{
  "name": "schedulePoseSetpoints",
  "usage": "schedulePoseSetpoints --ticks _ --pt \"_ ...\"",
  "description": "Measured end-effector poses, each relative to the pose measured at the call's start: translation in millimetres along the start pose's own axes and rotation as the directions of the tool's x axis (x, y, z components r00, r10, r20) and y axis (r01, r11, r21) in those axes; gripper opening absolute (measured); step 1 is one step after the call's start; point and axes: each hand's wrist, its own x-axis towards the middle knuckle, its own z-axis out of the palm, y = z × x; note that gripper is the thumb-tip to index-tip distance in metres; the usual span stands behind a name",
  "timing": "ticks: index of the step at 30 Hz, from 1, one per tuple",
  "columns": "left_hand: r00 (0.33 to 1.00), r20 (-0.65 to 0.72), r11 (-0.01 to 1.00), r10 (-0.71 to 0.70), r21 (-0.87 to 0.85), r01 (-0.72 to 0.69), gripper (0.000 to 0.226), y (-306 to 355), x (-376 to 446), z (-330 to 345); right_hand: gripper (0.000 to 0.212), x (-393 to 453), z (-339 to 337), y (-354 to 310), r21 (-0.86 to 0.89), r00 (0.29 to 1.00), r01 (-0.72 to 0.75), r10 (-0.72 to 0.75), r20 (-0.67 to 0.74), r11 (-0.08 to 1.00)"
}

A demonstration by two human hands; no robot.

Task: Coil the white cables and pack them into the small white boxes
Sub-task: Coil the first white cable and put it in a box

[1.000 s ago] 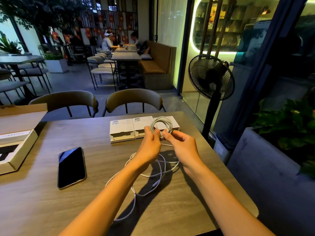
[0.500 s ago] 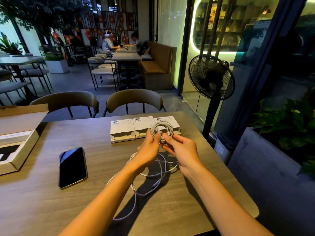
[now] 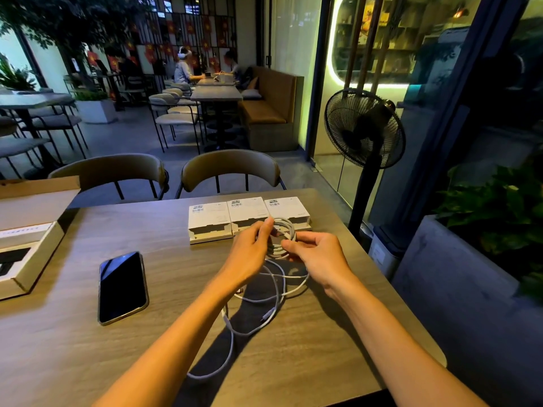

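A small coil of white cable is held just above the wooden table, in front of three small white boxes lined up side by side at the far edge. My left hand pinches the coil's left side and my right hand grips its lower right. Loose white cable trails from under my hands toward me in slack loops on the table. The near ends of the boxes look open.
A dark phone lies face up left of my arms. An open cardboard box sits at the table's left edge. Two chairs stand behind the table, and a black standing fan is off to the right.
The coil and both hands have dropped lower and nearer the table, in front of the right-hand boxes. The loose cable on the table has shifted a little.
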Motion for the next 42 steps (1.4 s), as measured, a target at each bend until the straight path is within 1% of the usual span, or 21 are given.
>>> schedulePoseSetpoints --ticks 2,5,8,11,13,15,17,20,25,28,31,36,39,42 --pt "0.999 0.035 1.000 -0.007 -0.023 0.008 0.041 -1.8 2.2 -4.1 0.024 1.0 -2.4 -0.4 -0.003 1.000 -0.019 0.019 0.013 1.000" --pt "0.994 0.096 0.992 -0.049 -0.112 0.060 0.037 -1.7 3.8 -9.4 0.024 1.5 -5.4 -2.6 0.096 0.997 -0.059 0.055 0.044 0.994" --pt "0.994 0.101 0.986 -0.033 -0.158 0.048 0.035 2.1 2.1 -10.8 0.025 0.3 -6.0 -3.7 0.126 0.998 -0.055 0.051 0.037 0.991" --pt "0.994 0.100 0.972 -0.044 -0.225 0.066 0.029 4.8 -0.1 -11.4 0.026 -0.7 -4.6 -2.4 0.153 1.000 -0.017 0.019 -0.010 0.988" --pt "0.988 0.131 0.941 -0.081 -0.318 0.119 0.026 6.8 -2.6 -12.3 0.025 -2.8 -3.6 -3.0 0.215 0.999 0.015 -0.006 -0.042 0.977" --pt "0.981 0.163 0.903 -0.109 -0.396 0.166 0.025 8.6 -4.6 -12.5 0.029 -4.6 -2.5 -4.2 0.260 0.996 0.046 -0.024 -0.086 0.964" --pt "0.978 0.167 0.884 -0.124 -0.430 0.185 0.026 10.7 -5.9 -11.6 0.034 -4.1 -0.6 -4.3 0.254 0.990 0.067 -0.032 -0.140 0.965" --pt "0.978 0.160 0.864 -0.132 -0.466 0.193 0.024 14.9 -7.6 -10.6 0.035 -2.6 1.1 -6.1 0.199 0.979 0.098 -0.058 -0.195 0.975" --pt "0.971 0.184 0.853 -0.154 -0.470 0.225 0.023 18.4 -6.5 -16.0 0.033 -4.4 -1.5 -10.0 0.214 0.979 0.138 -0.100 -0.180 0.967" --pt "0.961 0.227 0.864 -0.156 -0.441 0.244 0.026 18.9 -4.9 -21.0 0.020 -4.8 -1.6 -7.5 0.261 0.987 0.122 -0.089 -0.137 0.958" --pt "0.958 0.249 0.889 -0.145 -0.393 0.237 0.026 18.2 -4.3 -22.5 0.022 -3.2 -1.3 -5.1 0.308 0.992 0.102 -0.075 -0.098 0.946" --pt "0.945 0.296 0.892 -0.138 -0.377 0.248 0.027 14.4 -5.3 -19.2 0.025 -1.2 -1.4 -5.2 0.416 0.999 0.042 -0.041 -0.012 0.908" --pt "0.944 0.304 0.886 -0.130 -0.392 0.248 0.029 10.4 -5.4 -18.8 0.025 -1.4 -0.5 -4.1 0.392 0.998 0.056 -0.056 -0.011 0.918" --pt "0.953 0.276 0.894 -0.122 -0.388 0.226 0.030 8.0 -5.6 -16.6 0.025 -2.5 -0.1 -4.5 0.304 0.995 0.101 -0.091 -0.046 0.947"
